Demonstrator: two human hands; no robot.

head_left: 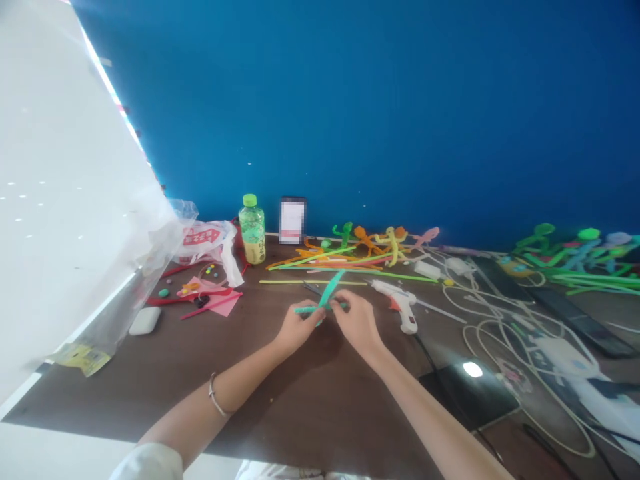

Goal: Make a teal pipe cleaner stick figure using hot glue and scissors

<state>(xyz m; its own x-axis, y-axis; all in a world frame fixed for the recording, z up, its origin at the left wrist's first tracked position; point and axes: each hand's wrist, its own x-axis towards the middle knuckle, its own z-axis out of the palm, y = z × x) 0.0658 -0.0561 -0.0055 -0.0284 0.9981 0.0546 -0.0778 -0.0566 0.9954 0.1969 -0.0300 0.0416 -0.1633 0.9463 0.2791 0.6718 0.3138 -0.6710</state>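
Note:
Both my hands meet over the brown table [310, 400] and pinch teal pipe cleaners [330, 290]. My left hand [296, 328] has its fingers closed on the left end of a short horizontal piece. My right hand [357, 323] grips where that piece crosses a longer one slanting up and away. A silver bracelet [216, 397] sits on my left wrist.
A white glue gun [400, 303] lies right of my hands. Behind are loose coloured pipe cleaners [340, 263], pipe-cleaner figures [385, 240], a green-capped bottle [252, 230], a phone [293, 220], plastic bags [205, 240]. White cables [500, 320] and a black tablet [470, 393] fill the right.

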